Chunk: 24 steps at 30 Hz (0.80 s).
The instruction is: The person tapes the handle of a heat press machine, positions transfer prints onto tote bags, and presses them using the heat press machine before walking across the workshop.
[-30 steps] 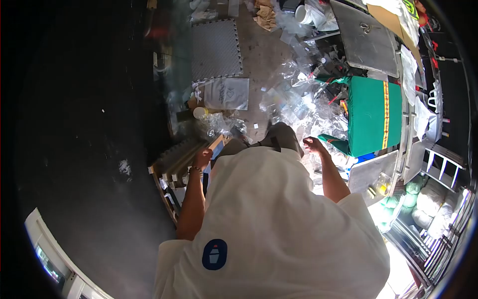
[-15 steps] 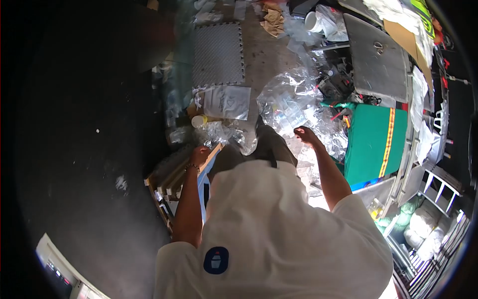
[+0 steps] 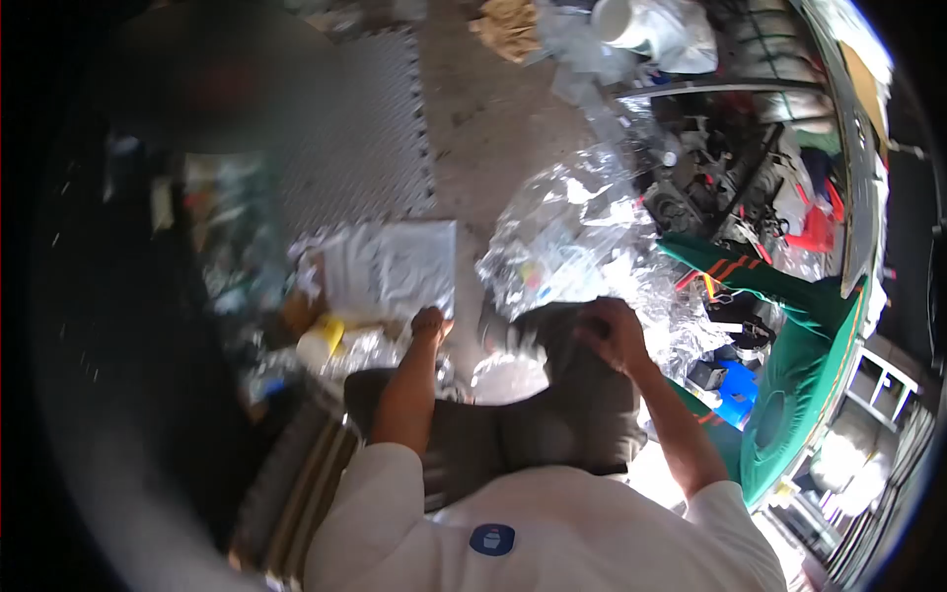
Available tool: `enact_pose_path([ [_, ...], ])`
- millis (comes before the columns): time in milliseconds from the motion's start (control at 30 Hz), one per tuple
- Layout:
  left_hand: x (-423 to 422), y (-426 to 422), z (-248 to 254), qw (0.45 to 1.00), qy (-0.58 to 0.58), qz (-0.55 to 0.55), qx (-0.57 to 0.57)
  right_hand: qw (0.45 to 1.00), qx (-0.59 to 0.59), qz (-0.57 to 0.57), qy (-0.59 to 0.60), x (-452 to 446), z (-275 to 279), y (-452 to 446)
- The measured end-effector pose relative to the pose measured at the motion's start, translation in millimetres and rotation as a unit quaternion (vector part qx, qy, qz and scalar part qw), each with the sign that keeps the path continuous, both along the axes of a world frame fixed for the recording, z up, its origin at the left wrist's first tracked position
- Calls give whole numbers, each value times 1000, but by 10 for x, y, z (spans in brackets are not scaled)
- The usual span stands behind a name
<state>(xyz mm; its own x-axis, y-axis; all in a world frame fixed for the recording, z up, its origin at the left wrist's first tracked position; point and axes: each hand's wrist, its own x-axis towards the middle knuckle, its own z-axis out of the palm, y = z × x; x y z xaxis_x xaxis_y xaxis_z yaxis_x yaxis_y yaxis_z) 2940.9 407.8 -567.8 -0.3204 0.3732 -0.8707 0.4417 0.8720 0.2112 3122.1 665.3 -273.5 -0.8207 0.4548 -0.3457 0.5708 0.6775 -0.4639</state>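
Note:
My left hand (image 3: 431, 324) is held in front of me, its fingers curled in and nothing visible in them. It hovers by the near edge of a flat white plastic bag (image 3: 400, 264) on the floor. My right hand (image 3: 614, 333) is over my bent right knee, fingers curled, with no object showing in it; its fingertips are blurred. Just beyond it spreads a heap of clear plastic film (image 3: 567, 222). A yellow-and-white tub (image 3: 321, 342) lies to the left of my left hand.
A grey interlocking mat (image 3: 355, 138) covers the floor at the left. On the right stand green fabric-covered panels (image 3: 789, 390), with a pile of mixed scrap (image 3: 730, 178) behind. Brown paper (image 3: 508, 28) and a white bucket (image 3: 617, 22) are farther off. Boards (image 3: 296, 483) lean at lower left.
I have stepped forward, one knee now raised. My left hand has come away from the leaning boards and forward. The grey lid-like panel on the right has swung upright, and the green panels look opened apart.

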Motion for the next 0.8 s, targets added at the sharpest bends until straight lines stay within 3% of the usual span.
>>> enact_pose_path([
  [33, 161, -99, -695, 999, 30, 12, 11, 1000, -2, -17, 20, 46, -76, 14],
  [67, 64, 144, -359, 995, 46, 47, -81, 999, 3, -49, 9, 119, -185, 24],
  [100, 4, 241, -463, 991, 31, 55, -116, 998, 3, -61, 7, 75, -182, 42],
  [267, -69, 445, -1046, 991, 105, -10, -77, 995, 17, -62, 79, -110, -216, 120],
  [300, 213, -35, -2340, 970, 192, -143, 48, 994, 29, -67, 82, -123, -239, 155],
  [333, 201, -13, -2459, 987, 121, -86, 60, 994, 20, -70, 79, -136, -256, 182],
  [367, 202, -126, -2401, 981, 155, -99, 60, 994, 8, -74, 79, -151, -263, 186],
  [433, -43, -24, -2022, 971, 200, -113, 68, 993, -19, -80, 79, -192, -280, 274],
  [500, -312, -25, -1114, 980, 165, -88, 71, 992, -61, -83, 72, -201, -274, 285],
  [533, -357, -268, -1536, 946, 206, -195, 157, 992, -65, -87, 59, -216, -252, 305],
  [567, -457, -241, -1332, 945, 216, -194, 152, 992, -69, -84, 68, -190, -285, 317],
  [633, -699, -38, -754, 929, 161, -247, 225, 991, -93, -96, -14, -188, -383, 324],
  [667, -870, 255, -15, 943, 53, -280, 175, 991, -96, -87, -39, -256, -293, 317],
  [700, -943, 507, 720, 945, 39, -267, 185, 991, -105, -84, -28, -296, -227, 294],
  [733, -935, 622, 1214, 959, 64, -144, 236, 985, -144, -76, -57, -336, -182, 264],
  [767, -876, 696, 1413, 956, 110, -57, 264, 977, -182, -66, -86, -391, -106, 223],
  [800, -923, 852, 1782, 949, 75, -37, 303, 976, -160, -39, -145, -499, -8, 161],
])
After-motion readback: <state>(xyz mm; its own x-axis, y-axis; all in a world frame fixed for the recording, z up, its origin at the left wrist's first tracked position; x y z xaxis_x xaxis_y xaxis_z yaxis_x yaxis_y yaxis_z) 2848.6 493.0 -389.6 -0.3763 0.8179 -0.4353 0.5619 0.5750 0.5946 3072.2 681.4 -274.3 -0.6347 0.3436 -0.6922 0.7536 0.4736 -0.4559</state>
